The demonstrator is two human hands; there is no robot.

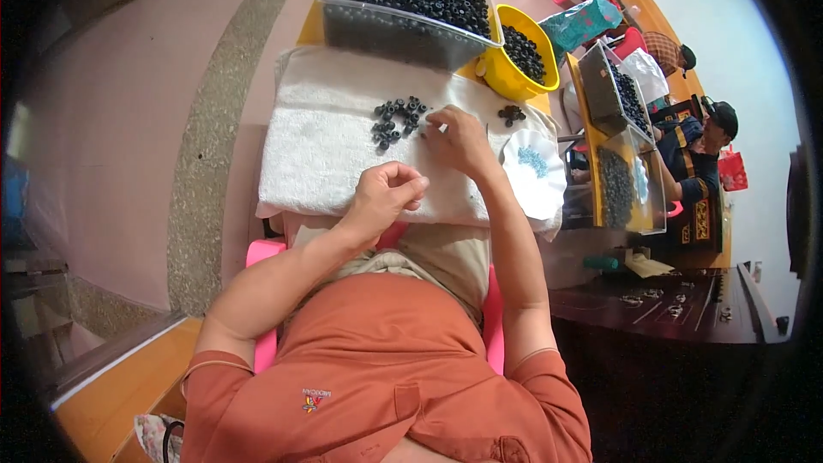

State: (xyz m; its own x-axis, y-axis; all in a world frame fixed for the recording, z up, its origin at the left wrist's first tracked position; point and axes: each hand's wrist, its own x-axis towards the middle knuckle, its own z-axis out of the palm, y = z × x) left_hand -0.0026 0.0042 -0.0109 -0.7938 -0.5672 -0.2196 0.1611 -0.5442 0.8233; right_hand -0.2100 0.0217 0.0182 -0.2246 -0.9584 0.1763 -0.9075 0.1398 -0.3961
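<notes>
A loose pile of small black round pieces [396, 123] lies on a folded white towel [317, 150] in front of me. My left hand [386, 199] hovers over the towel's near part, thumb and fingers pinched together; whatever is between them is too small to make out. My right hand [460, 142] reaches down just right of the pile, its fingers bent and drawn together beside the pieces. What it grips, if anything, I cannot make out. Right of that hand, a white frilled dish [538, 193] holds tiny light-blue bits [533, 159]. A smaller cluster of black pieces [512, 115] sits beyond the dish.
Behind the towel stands a clear plastic bin [386, 39] heaped with black pieces. A yellow basin [507, 77] of similar pieces adjoins it. To the right, another person [686, 150] sits by more bins [613, 103]. A dark table [643, 304] is at the lower right.
</notes>
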